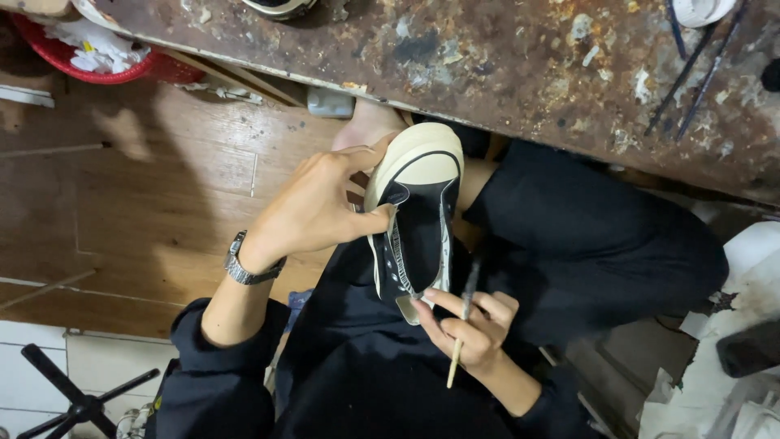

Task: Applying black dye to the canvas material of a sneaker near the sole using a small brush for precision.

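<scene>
Right hand (pixel 471 325) grip: 1 brush (pixel 465 313) | left hand (pixel 313 203) grip: 1 black sneaker (pixel 418 219)

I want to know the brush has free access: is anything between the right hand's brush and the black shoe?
Nothing visible. The right hand holds the brush right beside the shoe, which the left hand grips.

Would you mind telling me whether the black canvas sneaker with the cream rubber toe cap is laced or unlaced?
Unlaced: the black canvas sneaker shows bare eyelet rows and no lace.
</scene>
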